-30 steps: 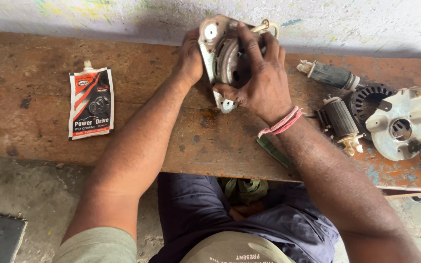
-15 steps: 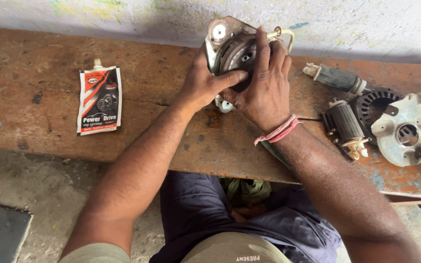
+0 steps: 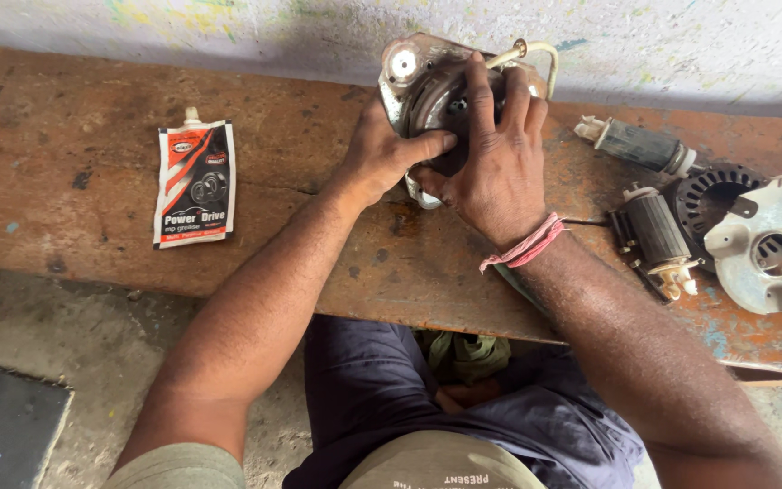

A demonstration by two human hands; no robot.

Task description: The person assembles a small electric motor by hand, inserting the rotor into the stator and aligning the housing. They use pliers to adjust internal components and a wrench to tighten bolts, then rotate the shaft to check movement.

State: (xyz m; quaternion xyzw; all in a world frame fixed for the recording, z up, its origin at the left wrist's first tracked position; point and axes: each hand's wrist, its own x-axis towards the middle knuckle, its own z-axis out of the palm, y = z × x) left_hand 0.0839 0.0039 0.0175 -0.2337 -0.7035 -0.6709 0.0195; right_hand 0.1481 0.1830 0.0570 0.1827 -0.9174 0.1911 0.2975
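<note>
A metal motor housing [image 3: 427,77] with a round grey end and a bent pale tube at its top stands on the worn wooden bench [image 3: 92,136] near the wall. My left hand [image 3: 382,154] grips its left side, thumb pressed across the front. My right hand [image 3: 495,154] lies over the housing's open face, fingers spread on it and reaching into the dark opening. A pink thread band circles my right wrist.
A red, black and white grease pouch [image 3: 195,184] lies flat on the bench to the left. To the right lie a small cylindrical part [image 3: 635,145], a wound armature [image 3: 658,231], a dark slotted ring [image 3: 712,195] and a pale metal end cover [image 3: 771,249].
Both hands shifted on the housing: my left thumb came round onto its front and my right fingers slid higher over the opening. The view has also moved slightly.
</note>
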